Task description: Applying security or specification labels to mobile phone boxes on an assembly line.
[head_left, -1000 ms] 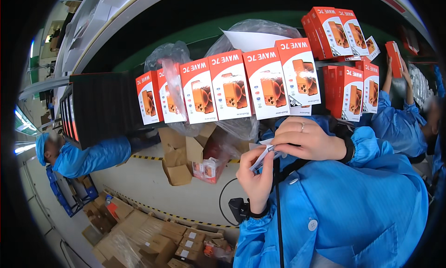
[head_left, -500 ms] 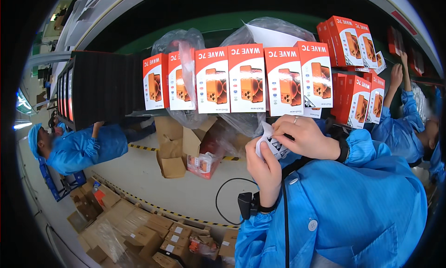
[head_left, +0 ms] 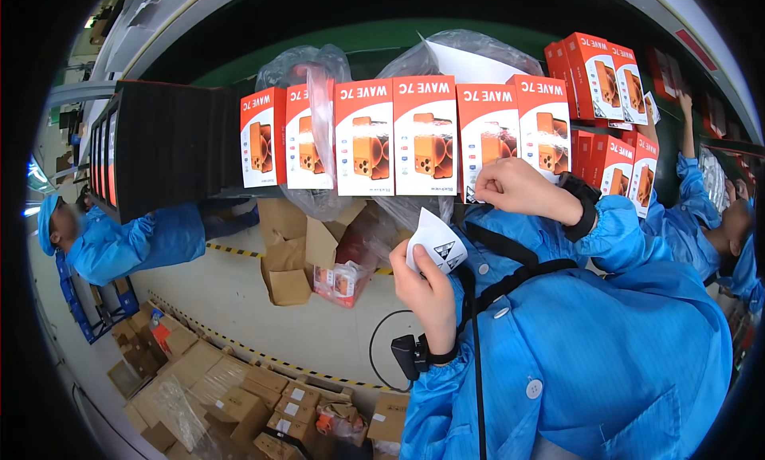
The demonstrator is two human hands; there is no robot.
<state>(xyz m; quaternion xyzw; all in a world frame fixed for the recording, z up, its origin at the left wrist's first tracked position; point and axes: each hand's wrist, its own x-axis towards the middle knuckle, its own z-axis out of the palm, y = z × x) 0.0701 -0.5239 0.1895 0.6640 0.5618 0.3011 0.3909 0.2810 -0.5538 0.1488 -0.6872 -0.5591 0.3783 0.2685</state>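
My left hand (head_left: 426,292) pinches a curled white sheet of stickers (head_left: 438,243) with black triangular prints, thumb in front. It is held below the front edge of the bench. My right hand (head_left: 522,190) is closed at the lower left corner of a red-and-white phone box (head_left: 486,125). A small black-and-white sticker (head_left: 469,193) shows at its fingertips, against that corner; whether it is stuck down I cannot tell. Right of this box stands another phone box (head_left: 544,121), its lower part hidden behind my right hand. More phone boxes (head_left: 424,137) continue the row leftward.
Black stacked trays (head_left: 171,149) stand at the row's left end. Clear plastic bags (head_left: 307,65) lie behind and over some boxes. More boxes (head_left: 598,77) are stacked at right, near a co-worker (head_left: 685,197). Another person (head_left: 135,237) is at left. Cartons (head_left: 287,257) sit on the floor.
My right hand has left the sticker sheet and moved up and right to the box's lower corner. My left hand has drawn slightly left and down with the sheet, which is now more open to view.
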